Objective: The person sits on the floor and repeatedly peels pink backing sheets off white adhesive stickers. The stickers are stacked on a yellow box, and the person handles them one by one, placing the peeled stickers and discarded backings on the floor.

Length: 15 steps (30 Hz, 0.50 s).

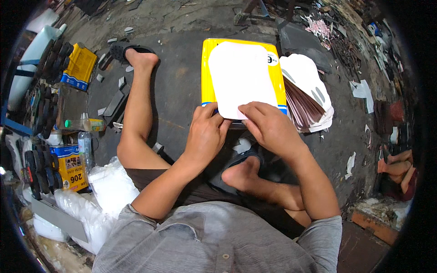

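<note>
A white sole-shaped sheet [241, 75] lies flat over a yellow tin [207, 68] with a blue lower band, in front of me. At the sheet's near end, my right hand [266, 120] pinches the edge, index finger on top and thumb at the rim. My left hand [205, 132] is closed at the near left corner, fingertips and thumb together on the sheet's edge. Just right of the tin sits a fanned stack of similar white-topped sole pieces [307, 88], some with grey oval marks and brownish layers between.
Dark sandals [43, 109], plastic bottles [85, 144], another yellow tin [79, 66] and clear plastic bags [111, 186] crowd the left. Scraps [318, 27] litter the floor at the far right. Another person's limbs [398, 168] show at the right edge.
</note>
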Each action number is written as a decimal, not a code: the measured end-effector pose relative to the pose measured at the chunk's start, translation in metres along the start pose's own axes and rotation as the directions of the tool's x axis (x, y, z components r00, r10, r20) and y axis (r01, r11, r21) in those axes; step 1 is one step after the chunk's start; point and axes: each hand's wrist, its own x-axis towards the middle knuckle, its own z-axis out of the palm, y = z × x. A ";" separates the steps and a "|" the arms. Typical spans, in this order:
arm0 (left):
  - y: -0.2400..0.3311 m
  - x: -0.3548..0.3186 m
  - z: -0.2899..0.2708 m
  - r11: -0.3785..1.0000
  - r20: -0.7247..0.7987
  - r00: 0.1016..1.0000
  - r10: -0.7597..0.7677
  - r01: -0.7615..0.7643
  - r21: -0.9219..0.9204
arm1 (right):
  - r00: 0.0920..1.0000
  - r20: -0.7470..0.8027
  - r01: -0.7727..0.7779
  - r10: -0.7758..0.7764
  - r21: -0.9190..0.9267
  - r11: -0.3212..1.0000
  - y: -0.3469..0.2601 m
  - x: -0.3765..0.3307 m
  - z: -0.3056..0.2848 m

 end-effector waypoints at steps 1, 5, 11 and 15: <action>0.000 0.000 0.001 1.000 -0.013 1.000 -0.001 0.001 -0.003 | 1.000 -0.019 0.009 -0.009 -0.014 1.000 0.001 0.001 -0.002; 0.003 0.002 0.006 1.000 -0.063 0.998 0.027 -0.027 -0.002 | 0.994 -0.096 -0.043 0.049 0.064 0.997 0.003 0.014 -0.017; 0.003 0.004 0.008 1.000 -0.070 0.997 0.018 -0.017 0.006 | 0.990 -0.057 -0.125 0.130 0.079 0.989 0.003 0.018 -0.019; 0.002 0.005 0.010 0.999 -0.098 0.995 0.034 -0.033 0.006 | 0.995 -0.036 -0.087 0.090 0.082 0.993 0.005 0.015 -0.008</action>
